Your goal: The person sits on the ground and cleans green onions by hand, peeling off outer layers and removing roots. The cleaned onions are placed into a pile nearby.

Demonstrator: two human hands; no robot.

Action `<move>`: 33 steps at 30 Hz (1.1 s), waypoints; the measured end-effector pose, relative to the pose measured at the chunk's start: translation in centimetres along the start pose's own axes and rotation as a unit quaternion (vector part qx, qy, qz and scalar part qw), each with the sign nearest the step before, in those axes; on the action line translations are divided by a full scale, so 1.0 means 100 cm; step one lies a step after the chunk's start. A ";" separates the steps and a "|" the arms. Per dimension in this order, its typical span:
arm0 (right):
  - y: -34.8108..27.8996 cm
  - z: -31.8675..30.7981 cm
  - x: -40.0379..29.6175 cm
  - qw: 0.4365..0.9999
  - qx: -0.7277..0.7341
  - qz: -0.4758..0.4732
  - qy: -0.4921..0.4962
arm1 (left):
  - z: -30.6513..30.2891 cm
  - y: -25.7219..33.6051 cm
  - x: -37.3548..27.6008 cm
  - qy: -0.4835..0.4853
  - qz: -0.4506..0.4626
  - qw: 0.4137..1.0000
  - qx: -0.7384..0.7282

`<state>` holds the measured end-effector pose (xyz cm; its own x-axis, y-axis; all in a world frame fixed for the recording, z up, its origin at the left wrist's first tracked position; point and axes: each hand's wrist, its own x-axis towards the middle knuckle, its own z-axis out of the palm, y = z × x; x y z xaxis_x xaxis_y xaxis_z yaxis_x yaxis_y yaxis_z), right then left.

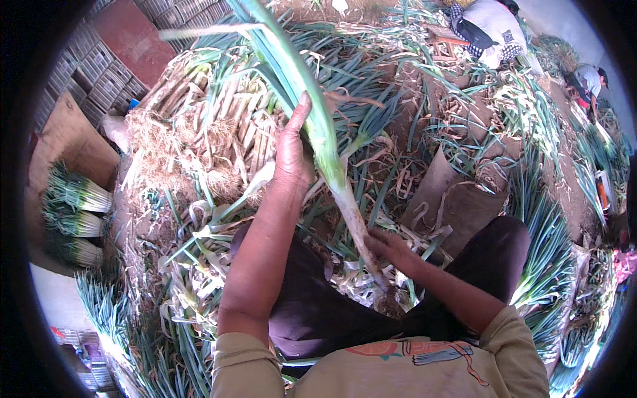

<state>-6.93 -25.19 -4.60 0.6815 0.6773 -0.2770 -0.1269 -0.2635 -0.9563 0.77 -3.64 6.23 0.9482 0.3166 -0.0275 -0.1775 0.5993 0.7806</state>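
Note:
My left hand (294, 154) is closed round the green upper part of a large leek or Welsh onion (314, 117), its thumb lying along the leaves. The stalk slants down to the right, its root end low between my knees. Beside the pale lower stem is my right hand (390, 248), slightly blurred; whether its fingers grip the stem cannot be told. A heap of untrimmed stalks with dry, hairy roots (184, 144) lies beyond my left arm. Peeled leaves and skins (204, 278) cover the ground around my legs.
Trimmed green bundles (82, 224) stand at the far left near stacked crates (107, 79). More long green stalks (540, 248) lie beside my right knee. A brown sheet or sack (470, 214) lies before that knee. Two other people (490, 30) work at the upper right.

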 end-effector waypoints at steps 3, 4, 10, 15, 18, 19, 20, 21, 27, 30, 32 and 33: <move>-0.044 -0.003 0.043 0.982 0.018 -0.175 0.068 | 0.006 0.004 -0.011 0.019 0.020 0.999 0.035; -0.055 0.000 0.058 0.970 0.084 -0.206 0.103 | 0.000 0.003 -0.009 0.006 0.004 0.999 0.033; -0.105 0.019 0.101 0.951 0.197 -0.210 0.110 | -0.016 0.006 -0.015 0.064 -0.002 0.997 0.033; -0.066 0.027 0.107 0.967 0.207 -0.062 0.138 | -0.030 0.004 -0.021 0.099 0.075 0.987 0.103; -0.010 0.026 0.083 0.989 0.088 0.037 0.112 | -0.040 0.013 -0.018 0.092 0.166 0.972 0.140; 0.013 0.027 0.068 0.989 0.068 0.055 0.117 | -0.039 0.012 -0.018 0.103 0.150 0.972 0.149; 0.044 0.025 0.061 0.991 -0.056 0.068 0.106 | -0.040 0.014 -0.018 0.099 0.151 0.972 0.150; 0.079 0.019 0.053 0.976 -0.180 0.080 0.097 | -0.040 0.014 -0.017 0.091 0.149 0.973 0.148; 0.075 -0.012 0.040 0.974 -0.222 0.010 0.045 | -0.041 0.011 -0.008 0.071 0.143 0.981 0.108; -0.003 0.004 0.050 0.986 0.043 -0.156 -0.046 | -0.032 0.009 -0.010 0.045 0.133 0.987 0.073; -0.030 0.010 0.046 0.989 0.038 -0.109 -0.089 | -0.034 0.007 -0.006 0.006 0.044 0.999 0.026; -0.028 0.014 0.048 0.985 0.046 -0.125 -0.105 | -0.032 0.008 -0.011 -0.004 0.022 1.000 0.017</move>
<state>-4.25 -20.23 -3.35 0.5374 0.8426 -0.0348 -0.0449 -0.0126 -0.9989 -1.28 -1.14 4.93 0.9415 0.3367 0.0129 -0.2109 0.5592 0.8018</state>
